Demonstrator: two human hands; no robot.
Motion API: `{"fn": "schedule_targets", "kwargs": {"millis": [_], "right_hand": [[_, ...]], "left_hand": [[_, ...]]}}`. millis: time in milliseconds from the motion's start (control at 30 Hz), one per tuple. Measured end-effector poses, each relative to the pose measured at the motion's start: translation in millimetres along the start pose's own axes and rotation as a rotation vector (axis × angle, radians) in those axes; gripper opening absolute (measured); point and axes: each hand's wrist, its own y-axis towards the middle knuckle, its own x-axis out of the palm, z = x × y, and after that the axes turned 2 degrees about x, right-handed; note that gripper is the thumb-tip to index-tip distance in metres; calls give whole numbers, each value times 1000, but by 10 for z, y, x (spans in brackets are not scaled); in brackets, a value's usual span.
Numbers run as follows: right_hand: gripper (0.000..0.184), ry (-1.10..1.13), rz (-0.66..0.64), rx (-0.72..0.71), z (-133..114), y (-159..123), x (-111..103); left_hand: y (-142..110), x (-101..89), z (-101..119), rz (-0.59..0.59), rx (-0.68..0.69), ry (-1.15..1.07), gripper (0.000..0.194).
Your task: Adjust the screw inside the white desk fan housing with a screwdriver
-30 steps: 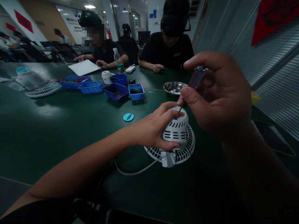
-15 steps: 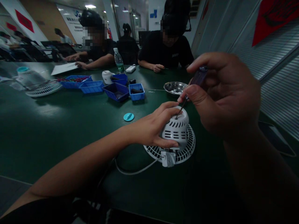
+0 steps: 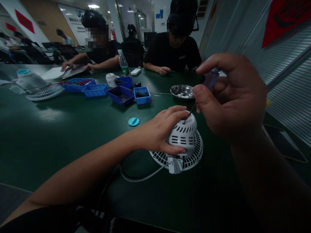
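Note:
A white fan [image 3: 181, 139] lies grille-down on the green table, its slotted motor housing upward. My left hand [image 3: 161, 129] wraps round the housing from the left, thumb low on the near side and fingers over the top. Above and to the right, my right hand [image 3: 233, 97] grips a screwdriver [image 3: 212, 78] by its translucent handle. The slanted shaft reaches down to a hole in the top of the housing; whether a screw sits there is hidden. A white power cord [image 3: 143, 179] curves left from beside the grille. Left of the fan rests a turquoise knob [image 3: 133, 121].
Beyond the fan are a metal bowl [image 3: 182, 92] with small white parts and several blue bins [image 3: 122, 96]. A second fan [image 3: 43, 92] lies far left. A water bottle [image 3: 123, 63] stands near two people seated opposite. A dark tablet-like slab [image 3: 284, 142] lies at right.
My right hand has shifted slightly and the screwdriver handle has tilted further right, its tip still at the hole. My left hand stays put. A person opposite has moved papers leftward.

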Motion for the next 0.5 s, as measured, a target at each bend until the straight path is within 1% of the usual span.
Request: {"fn": "schedule_targets", "kwargs": {"millis": [67, 200, 333, 400, 500], "right_hand": [[19, 42, -18, 14, -17, -2, -9], [24, 125, -77, 40, -31, 3, -9], [29, 64, -108, 85, -43, 21, -19], [30, 51, -81, 106, -51, 27, -26], [25, 78, -19, 138, -68, 29, -29]], "left_hand": [[-1, -12, 7, -13, -9, -12, 94], [1, -29, 21, -27, -8, -36, 90], [5, -31, 31, -28, -16, -42, 88], [1, -28, 31, -30, -22, -43, 88], [-11, -24, 23, -35, -32, -48, 88]]}}
